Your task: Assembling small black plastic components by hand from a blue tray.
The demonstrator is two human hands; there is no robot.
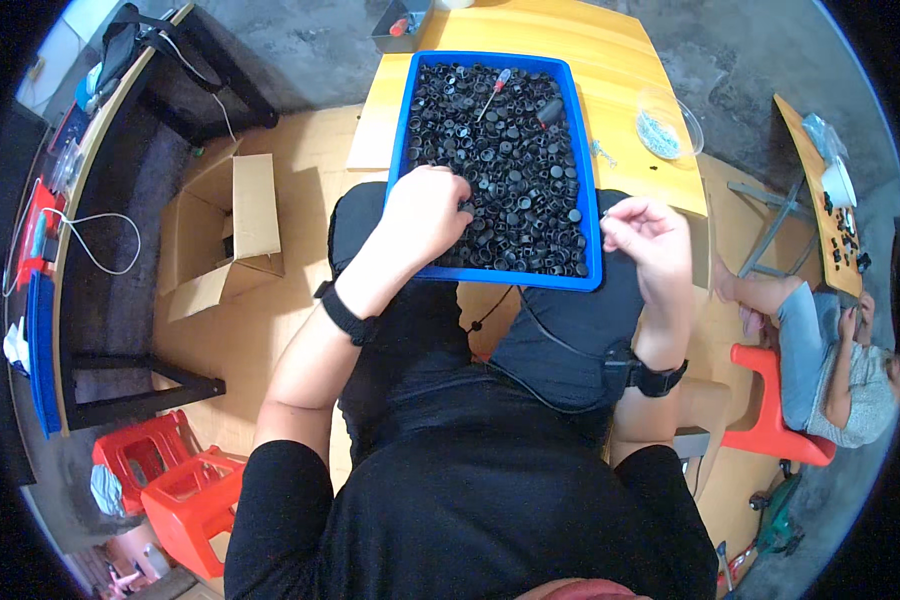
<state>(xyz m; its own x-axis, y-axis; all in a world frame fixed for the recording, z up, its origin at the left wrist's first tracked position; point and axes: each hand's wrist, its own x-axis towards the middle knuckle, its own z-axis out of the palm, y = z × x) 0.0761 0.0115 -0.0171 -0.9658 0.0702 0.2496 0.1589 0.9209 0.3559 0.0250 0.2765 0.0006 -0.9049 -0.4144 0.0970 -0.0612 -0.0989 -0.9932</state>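
Lying between and beyond both hands [430, 212] [652, 240] are black caps [515, 190].

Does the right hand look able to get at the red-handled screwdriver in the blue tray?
Probably yes: the screwdriver lies uncovered on the black caps, and nothing tall seems to stand between it and the right hand, just outside the blue tray.

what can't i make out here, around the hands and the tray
All in the head view:
- Whatever the left hand may hold: hidden by its own curled fingers.
- What, if anything, the right hand pinches: too small.
- The floor of the blue tray: covered by black caps.
- The rest of the grey bin: cut off by the top edge.
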